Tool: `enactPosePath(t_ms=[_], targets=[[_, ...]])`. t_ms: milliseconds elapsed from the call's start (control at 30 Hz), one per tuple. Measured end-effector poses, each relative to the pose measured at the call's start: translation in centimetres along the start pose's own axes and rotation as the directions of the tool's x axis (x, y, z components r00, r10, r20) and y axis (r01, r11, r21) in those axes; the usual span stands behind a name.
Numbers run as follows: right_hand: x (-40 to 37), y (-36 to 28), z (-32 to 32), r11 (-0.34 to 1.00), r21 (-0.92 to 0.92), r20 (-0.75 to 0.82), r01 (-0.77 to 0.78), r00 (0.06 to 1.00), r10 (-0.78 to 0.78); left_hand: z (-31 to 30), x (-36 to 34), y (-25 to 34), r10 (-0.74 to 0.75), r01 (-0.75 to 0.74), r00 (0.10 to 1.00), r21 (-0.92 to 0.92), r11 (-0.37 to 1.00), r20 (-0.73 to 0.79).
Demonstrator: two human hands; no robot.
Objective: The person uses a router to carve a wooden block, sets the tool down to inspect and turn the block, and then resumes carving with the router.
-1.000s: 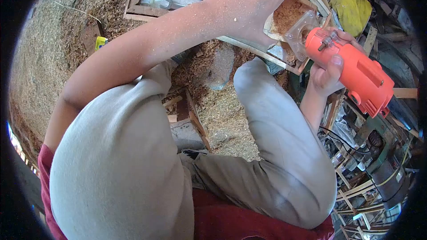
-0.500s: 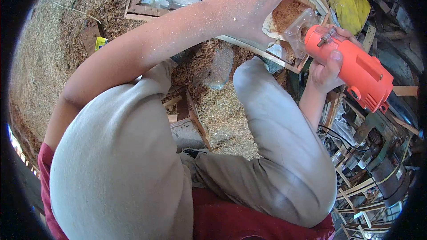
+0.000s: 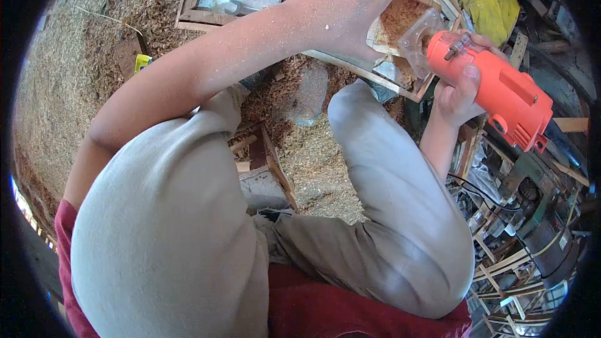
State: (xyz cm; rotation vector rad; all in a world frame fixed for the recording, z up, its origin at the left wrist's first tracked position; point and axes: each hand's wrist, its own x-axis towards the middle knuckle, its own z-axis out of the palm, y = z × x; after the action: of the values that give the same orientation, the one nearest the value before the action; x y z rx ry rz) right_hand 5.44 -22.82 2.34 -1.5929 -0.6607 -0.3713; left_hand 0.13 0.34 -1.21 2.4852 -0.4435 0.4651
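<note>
Orange power tool [image 3: 498,91] has swung slightly since earlier frame, rear end now a little higher in view; left hand [image 3: 354,9] about same place. On my feed, right hand [image 3: 460,94] wrapped round tool body, thumb on top. Clear plate [image 3: 413,40] at tool's front sits beside sawdusty wood piece [image 3: 400,15]; can't tell if touching. Left hand bent over that wood, fingertips hidden, so I can't tell grip. Wooden frame [image 3: 366,74] below; yellow cloth [image 3: 491,9] beyond tool.
</note>
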Motion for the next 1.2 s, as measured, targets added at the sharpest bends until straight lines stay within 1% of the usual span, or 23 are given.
enactPosePath(t_ms=[33,133,333,533,633,733,867,1000,1133,1200], targets=[[0.0,0.0,0.1,1.000,0.003,-0.007,-0.006,1.000,0.006,0.1,0.0,0.0,0.005,-0.005,1.000,0.005,1.000,-0.012],[0.1,-0.1,0.2,1.000,0.005,0.000,0.005,1.000,-0.005,0.0,0.0,0.0,-0.016,0.015,0.999,0.027,1.000,0.029],[0.3,-0.3,0.5,1.000,0.030,0.005,-0.005,1.000,0.005,-0.2,-0.1,0.1,-0.002,0.002,1.000,0.021,1.000,-0.005],[0.5,-0.6,0.8,1.000,0.017,0.011,-0.026,1.000,0.026,-0.2,0.0,0.1,0.000,0.000,1.000,0.031,1.000,0.005],[0.6,-0.4,0.7,0.999,0.034,0.010,-0.026,1.000,0.026,-0.2,-0.1,0.1,-0.005,0.005,1.000,-0.013,1.000,0.004],[0.6,-0.7,1.3,0.999,0.050,-0.009,-0.002,1.000,0.002,-0.2,-0.1,0.1,0.005,-0.005,1.000,-0.003,1.000,-0.006],[0.7,-0.9,1.3,0.999,0.045,0.007,-0.004,1.000,0.003,-0.3,-0.1,0.2,-0.014,0.014,1.000,0.013,1.000,0.004],[0.8,-0.3,1.3,0.999,0.014,-0.019,0.029,0.999,-0.029,-0.1,-0.2,0.1,-0.006,0.006,1.000,0.011,1.000,-0.003],[1.0,-0.1,1.0,1.000,-0.007,-0.009,0.015,1.000,-0.015,-0.4,-0.1,0.1,-0.001,0.001,1.000,-0.005,1.000,0.014],[0.9,-0.1,1.0,1.000,0.011,-0.011,0.002,1.000,-0.002,-0.4,-0.1,0.2,-0.004,0.004,1.000,0.006,1.000,0.012]])
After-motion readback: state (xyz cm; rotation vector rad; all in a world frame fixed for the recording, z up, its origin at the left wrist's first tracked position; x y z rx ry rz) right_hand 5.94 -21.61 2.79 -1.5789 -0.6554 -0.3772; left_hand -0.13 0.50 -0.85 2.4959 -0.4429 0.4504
